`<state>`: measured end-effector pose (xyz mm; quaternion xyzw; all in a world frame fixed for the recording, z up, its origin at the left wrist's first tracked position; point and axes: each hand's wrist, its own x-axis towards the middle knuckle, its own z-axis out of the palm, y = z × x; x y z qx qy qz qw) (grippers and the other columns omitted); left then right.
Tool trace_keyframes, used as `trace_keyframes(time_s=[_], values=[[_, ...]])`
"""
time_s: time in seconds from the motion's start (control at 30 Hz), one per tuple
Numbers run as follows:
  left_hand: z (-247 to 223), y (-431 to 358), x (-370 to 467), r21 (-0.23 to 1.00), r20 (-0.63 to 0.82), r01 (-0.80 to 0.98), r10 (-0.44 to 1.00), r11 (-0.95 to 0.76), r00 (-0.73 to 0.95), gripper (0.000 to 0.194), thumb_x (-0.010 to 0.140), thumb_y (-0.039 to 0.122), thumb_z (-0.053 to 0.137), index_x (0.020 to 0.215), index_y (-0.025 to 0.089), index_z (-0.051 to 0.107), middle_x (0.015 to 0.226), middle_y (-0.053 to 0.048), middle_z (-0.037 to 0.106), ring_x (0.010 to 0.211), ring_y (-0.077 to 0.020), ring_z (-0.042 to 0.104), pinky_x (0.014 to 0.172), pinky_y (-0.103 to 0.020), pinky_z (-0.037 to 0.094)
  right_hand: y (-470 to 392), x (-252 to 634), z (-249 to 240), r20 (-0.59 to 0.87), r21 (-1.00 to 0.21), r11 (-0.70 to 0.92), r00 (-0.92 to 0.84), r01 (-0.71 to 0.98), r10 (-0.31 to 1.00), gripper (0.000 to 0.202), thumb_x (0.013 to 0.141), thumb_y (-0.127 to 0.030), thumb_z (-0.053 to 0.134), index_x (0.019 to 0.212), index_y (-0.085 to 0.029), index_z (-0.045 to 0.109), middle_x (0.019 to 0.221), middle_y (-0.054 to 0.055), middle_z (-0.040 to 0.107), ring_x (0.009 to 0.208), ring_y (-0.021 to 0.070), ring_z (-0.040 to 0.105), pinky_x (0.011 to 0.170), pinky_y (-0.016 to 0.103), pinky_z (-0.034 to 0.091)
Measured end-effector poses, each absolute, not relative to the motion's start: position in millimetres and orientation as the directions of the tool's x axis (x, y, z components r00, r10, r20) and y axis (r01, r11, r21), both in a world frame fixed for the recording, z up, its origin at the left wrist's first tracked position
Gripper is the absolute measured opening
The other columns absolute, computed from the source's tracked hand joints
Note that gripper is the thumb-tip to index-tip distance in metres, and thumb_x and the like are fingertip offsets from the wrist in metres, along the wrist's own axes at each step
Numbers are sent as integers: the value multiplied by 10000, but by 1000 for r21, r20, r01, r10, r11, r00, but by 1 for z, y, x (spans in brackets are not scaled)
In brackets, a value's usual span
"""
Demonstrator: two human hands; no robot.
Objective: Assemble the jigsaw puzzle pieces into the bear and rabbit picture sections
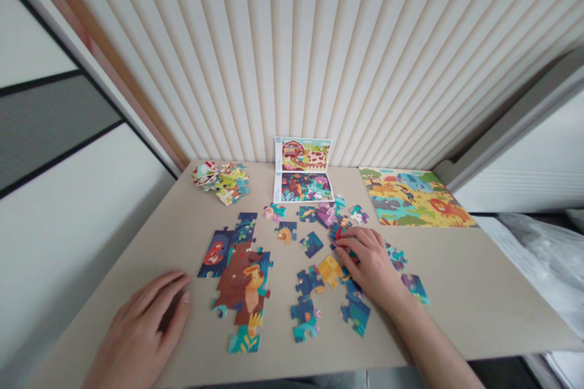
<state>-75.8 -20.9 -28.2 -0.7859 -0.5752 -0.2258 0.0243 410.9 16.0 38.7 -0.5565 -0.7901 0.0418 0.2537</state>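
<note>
Head view: your right hand (367,258) bends its fingers down over the loose puzzle pieces (312,244) on the desk (474,292), fingertips at a piece with a red patch (338,234); whether they pinch it, you cannot tell. Your left hand (146,322) rests just left of the joined bear section (237,276), with nothing visible in it, thumb a little apart from the loosely straightened fingers. The pieces look like light, stiff card, so expect them to slide easily; take each by opposite edges and spare the tabs, which could bend. The bear section would likely part at its seams if raised by one end, so support it flat. Its long axis runs nearly straight away from you, the bear's head toward the far end, upright to your eye. The loose pieces lie at mixed angles.
</note>
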Motion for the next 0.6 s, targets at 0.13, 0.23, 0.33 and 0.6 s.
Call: trace_keyframes(time_s=[0.13, 0.23, 0.33, 0.6], values=[[-30, -21, -76, 221, 386, 909, 887, -354, 252, 356, 1032, 431, 560, 1352, 286, 617, 1394, -88, 682, 1241, -284, 664, 1190, -484, 471, 15, 411, 37, 347, -349, 367, -245, 862, 905, 183, 1080, -316, 579, 1139, -285, 750, 1195, 74, 744, 1199, 276, 651, 1046, 491, 484], [-29, -20, -76, 226, 390, 908, 887, -352, 247, 349, 1034, 434, 557, 1343, 285, 622, 1396, -87, 680, 1245, -283, 660, 1187, -486, 465, 17, 411, 35, 343, -341, 358, -239, 870, 908, 201, 1085, -317, 566, 1165, -275, 745, 1221, 84, 733, 1215, 275, 649, 1061, 486, 494], [-28, -20, -75, 231, 384, 911, 893, -341, 236, 334, 1042, 434, 545, 1332, 287, 625, 1391, -80, 680, 1245, -283, 659, 1180, -481, 464, 25, 406, 37, 345, -291, 353, -247, 889, 906, 261, 1086, -339, 555, 1271, -265, 723, 1321, 110, 703, 1275, 291, 632, 1103, 506, 490], [-29, -20, -73, 218, 409, 909, 879, -354, 245, 342, 1038, 439, 555, 1322, 271, 642, 1384, -83, 683, 1241, -285, 662, 1163, -467, 467, 67, 381, 38, 288, -145, 378, -327, 914, 900, 417, 1023, -382, 681, 1419, -252, 668, 1442, 154, 661, 1357, 346, 592, 1161, 562, 446]])
